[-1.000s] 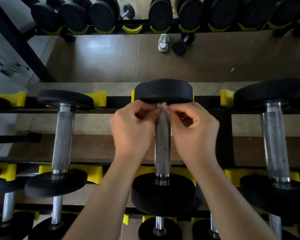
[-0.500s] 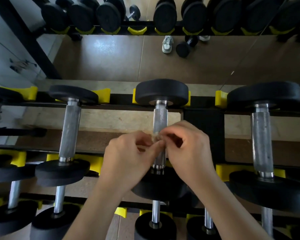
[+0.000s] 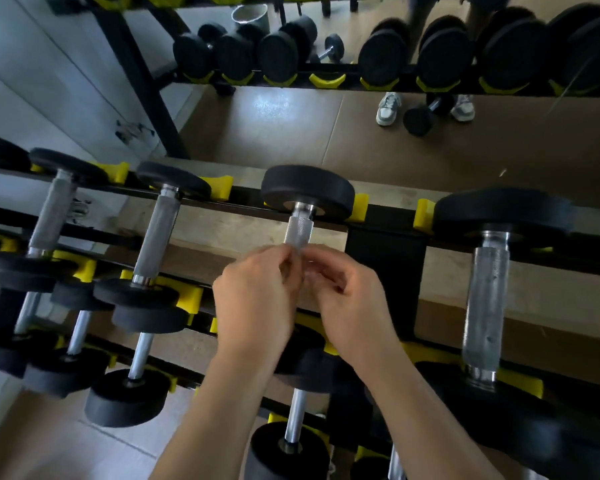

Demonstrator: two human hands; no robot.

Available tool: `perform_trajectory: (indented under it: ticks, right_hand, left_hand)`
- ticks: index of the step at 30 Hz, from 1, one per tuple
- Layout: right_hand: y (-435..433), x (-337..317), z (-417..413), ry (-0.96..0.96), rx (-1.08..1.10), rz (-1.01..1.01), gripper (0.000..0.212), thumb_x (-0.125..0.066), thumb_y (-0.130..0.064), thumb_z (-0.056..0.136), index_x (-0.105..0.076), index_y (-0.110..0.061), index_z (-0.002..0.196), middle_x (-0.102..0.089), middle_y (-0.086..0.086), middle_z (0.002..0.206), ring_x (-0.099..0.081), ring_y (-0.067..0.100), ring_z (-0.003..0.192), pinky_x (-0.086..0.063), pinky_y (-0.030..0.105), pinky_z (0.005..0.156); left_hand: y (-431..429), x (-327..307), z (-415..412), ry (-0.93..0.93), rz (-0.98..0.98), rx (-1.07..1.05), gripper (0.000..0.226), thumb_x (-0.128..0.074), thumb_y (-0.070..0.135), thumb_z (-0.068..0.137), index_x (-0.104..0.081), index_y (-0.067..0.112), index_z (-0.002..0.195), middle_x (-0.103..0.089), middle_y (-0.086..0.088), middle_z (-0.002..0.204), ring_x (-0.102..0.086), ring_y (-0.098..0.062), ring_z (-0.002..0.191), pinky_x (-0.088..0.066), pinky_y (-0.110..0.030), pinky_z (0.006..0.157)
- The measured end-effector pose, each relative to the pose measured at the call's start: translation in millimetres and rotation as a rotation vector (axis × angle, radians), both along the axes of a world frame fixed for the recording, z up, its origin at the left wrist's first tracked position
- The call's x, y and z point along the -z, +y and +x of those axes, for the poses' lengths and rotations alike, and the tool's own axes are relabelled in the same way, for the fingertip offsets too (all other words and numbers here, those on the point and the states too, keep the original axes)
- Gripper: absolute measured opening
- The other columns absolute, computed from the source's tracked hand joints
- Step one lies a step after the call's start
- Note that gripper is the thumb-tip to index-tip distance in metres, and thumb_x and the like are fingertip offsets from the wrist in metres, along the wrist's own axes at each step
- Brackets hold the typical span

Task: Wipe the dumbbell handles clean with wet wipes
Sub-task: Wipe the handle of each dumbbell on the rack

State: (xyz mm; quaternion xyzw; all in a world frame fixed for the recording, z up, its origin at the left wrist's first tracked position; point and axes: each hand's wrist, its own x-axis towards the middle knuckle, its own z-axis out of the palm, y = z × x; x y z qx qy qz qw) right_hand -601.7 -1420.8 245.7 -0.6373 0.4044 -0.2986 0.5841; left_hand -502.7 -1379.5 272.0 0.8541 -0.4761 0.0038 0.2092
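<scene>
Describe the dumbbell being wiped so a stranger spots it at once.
On the top row of the black rack with yellow cradles, find the dumbbell just left of the upright. Unlike its neighbours, its knurled handle is half covered by the left hand and right hand, which pinch a wipe against it.

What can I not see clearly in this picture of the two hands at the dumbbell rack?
Head view:
The wet wipe: only a pale blur pinched between left hand and right hand.
The middle dumbbell handle: lower part hidden behind both hands.
Whether wipe touches handle: motion blur hides it.
</scene>
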Motion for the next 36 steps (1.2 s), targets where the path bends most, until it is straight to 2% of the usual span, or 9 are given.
perform_trajectory:
  ticks: [3,7,12,16,19,25,27,32,36]
  right_hand:
    - [-5.3,-1.0,-12.7,-0.009,-0.017,0.089,0.032,-0.054,-0.009,0.096,-0.062,-0.029,0.119,-0.060,-0.021,0.114,-0.054,-0.011,0.107,-0.043,0.005,0.085]
    - [-18.3,0.8,-14.2,-0.022,0.025,0.121,0.032,-0.055,-0.014,0.096,-0.061,-0.031,0.123,-0.060,-0.021,0.115,-0.056,-0.006,0.107,-0.044,0.010,0.087]
    - [-24.9,2.6,0.7,-0.074,0.027,0.172,0.034,-0.056,-0.009,0.094,-0.063,-0.028,0.121,-0.061,-0.027,0.104,-0.055,-0.015,0.099,-0.041,-0.002,0.076]
    - [-24.8,3.0,8.1,-0.015,0.059,0.107,0.031,-0.057,-0.011,0.094,-0.063,-0.029,0.119,-0.062,-0.025,0.104,-0.054,-0.016,0.099,-0.039,-0.004,0.075]
    - [-25.3,4.7,11.3,0.053,0.084,0.053,0.032,-0.058,-0.013,0.094,-0.063,-0.029,0.122,-0.063,-0.022,0.109,-0.056,-0.011,0.101,-0.040,-0.002,0.078]
    - [-14.3,2.8,9.4,0.103,0.068,-0.018,0.035,-0.058,-0.008,0.093,-0.061,-0.023,0.125,-0.063,-0.017,0.114,-0.057,-0.010,0.106,-0.044,0.005,0.086]
    - [-11.0,0.0,8.9,0.139,0.053,-0.050,0.035,-0.057,-0.008,0.094,-0.061,-0.023,0.125,-0.063,-0.015,0.115,-0.056,-0.009,0.106,-0.044,0.006,0.087]
    - [-1.5,-6.7,10.1,0.153,0.082,-0.029,0.033,-0.057,-0.009,0.095,-0.061,-0.030,0.121,-0.064,-0.015,0.109,-0.059,-0.007,0.100,-0.047,0.007,0.082]
    - [10.1,-3.2,5.8,0.165,0.076,0.031,0.032,-0.058,-0.008,0.093,-0.064,-0.025,0.120,-0.065,-0.015,0.109,-0.061,-0.004,0.099,-0.053,0.017,0.086]
  left_hand:
    - [-2.9,-2.3,-11.4,-0.070,0.070,-0.081,0.024,-0.053,0.043,0.094,-0.070,0.028,0.087,-0.053,0.012,0.063,-0.044,-0.008,0.055,-0.021,-0.016,0.047]
    - [-36.9,-7.5,-3.5,0.010,-0.006,-0.178,0.022,-0.059,0.039,0.092,-0.076,0.027,0.087,-0.066,0.007,0.069,-0.052,-0.010,0.060,-0.031,-0.019,0.051]
    - [-59.2,2.2,12.9,0.513,-0.290,-0.378,0.008,-0.075,0.025,0.081,-0.072,0.030,0.075,-0.067,0.015,0.068,-0.064,-0.002,0.072,-0.046,-0.015,0.063]
    - [-54.9,16.7,35.5,0.918,-0.248,-0.463,0.017,-0.077,0.025,0.081,-0.071,0.023,0.066,-0.070,0.006,0.062,-0.067,-0.012,0.069,-0.053,-0.029,0.063]
    - [-59.1,14.3,48.5,0.989,-0.139,-0.386,0.019,-0.074,0.019,0.084,-0.071,0.022,0.066,-0.070,0.002,0.067,-0.065,-0.018,0.073,-0.057,-0.034,0.070]
    - [-12.4,-14.9,40.5,0.419,0.242,-0.036,0.018,-0.074,0.040,0.080,-0.068,0.028,0.068,-0.063,0.013,0.063,-0.055,0.002,0.059,-0.037,-0.008,0.051]
    - [-8.8,-15.6,39.5,0.367,0.228,0.024,0.020,-0.075,0.043,0.079,-0.068,0.029,0.066,-0.061,0.015,0.062,-0.053,0.004,0.059,-0.037,-0.004,0.056]
    - [-34.8,-1.4,52.2,0.289,-0.030,0.184,0.008,-0.075,0.026,0.080,-0.073,0.023,0.073,-0.060,0.011,0.074,-0.055,-0.006,0.066,-0.041,-0.017,0.058]
    - [6.9,4.6,50.1,0.138,0.192,0.412,0.013,-0.078,0.026,0.072,-0.068,0.026,0.063,-0.045,0.014,0.060,-0.053,-0.010,0.057,-0.024,-0.013,0.049]
